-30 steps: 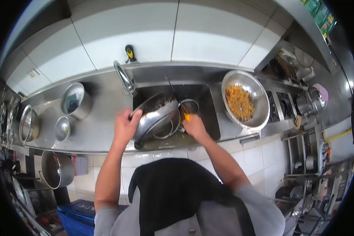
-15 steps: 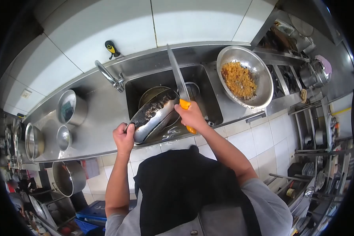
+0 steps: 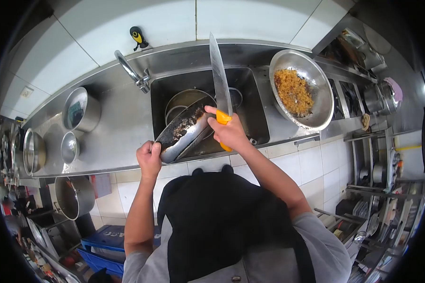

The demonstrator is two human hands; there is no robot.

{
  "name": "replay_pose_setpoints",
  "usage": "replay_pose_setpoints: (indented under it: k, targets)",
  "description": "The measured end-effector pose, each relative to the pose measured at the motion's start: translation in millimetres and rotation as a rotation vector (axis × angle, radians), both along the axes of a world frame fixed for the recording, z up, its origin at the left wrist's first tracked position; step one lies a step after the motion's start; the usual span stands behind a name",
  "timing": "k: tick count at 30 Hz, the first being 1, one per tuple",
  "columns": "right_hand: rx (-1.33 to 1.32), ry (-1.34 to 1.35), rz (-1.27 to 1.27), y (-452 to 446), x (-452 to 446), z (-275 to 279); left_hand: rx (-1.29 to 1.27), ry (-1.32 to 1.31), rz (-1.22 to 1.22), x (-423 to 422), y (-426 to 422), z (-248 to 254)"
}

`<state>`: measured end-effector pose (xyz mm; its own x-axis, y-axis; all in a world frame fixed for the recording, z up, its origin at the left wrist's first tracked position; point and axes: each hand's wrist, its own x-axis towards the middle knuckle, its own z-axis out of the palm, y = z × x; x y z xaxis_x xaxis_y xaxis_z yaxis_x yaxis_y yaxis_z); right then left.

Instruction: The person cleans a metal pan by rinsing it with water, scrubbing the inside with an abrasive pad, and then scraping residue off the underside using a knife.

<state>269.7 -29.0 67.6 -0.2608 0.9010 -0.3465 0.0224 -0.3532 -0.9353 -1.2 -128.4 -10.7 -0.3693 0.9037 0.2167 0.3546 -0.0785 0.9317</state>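
Observation:
My left hand (image 3: pixel 149 156) is closed on the near left edge of a metal pan (image 3: pixel 189 136) with black burnt patches. The pan is tilted over the sink (image 3: pixel 255 120). My right hand (image 3: pixel 231 131) grips the orange handle of a large knife (image 3: pixel 218 75), its blade pointing up toward the wall. The fingers of that hand are close to the pan's right end; whether they touch it I cannot tell. Beneath the pan, a round pot (image 3: pixel 182 97) lies in the sink.
A faucet (image 3: pixel 132 73) stands behind the sink on the left. To the right sits a metal bowl (image 3: pixel 322 89) with orange-brown food. Pots and a small bowl (image 3: pixel 70 147) are on the left counter. A blue crate (image 3: pixel 104 240) is on the floor.
The knife has come up out of the sink and its blade now points toward the wall. The pan has tilted, turning its burnt surface into view. Both hands have kept their hold.

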Motion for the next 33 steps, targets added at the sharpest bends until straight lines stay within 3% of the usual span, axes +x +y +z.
replay_pose_setpoints:
  k: [33]
  targets:
    - [0.099,-0.010,0.099,-4,-42,13,-0.012,-0.137,0.031,-2,1,-6]
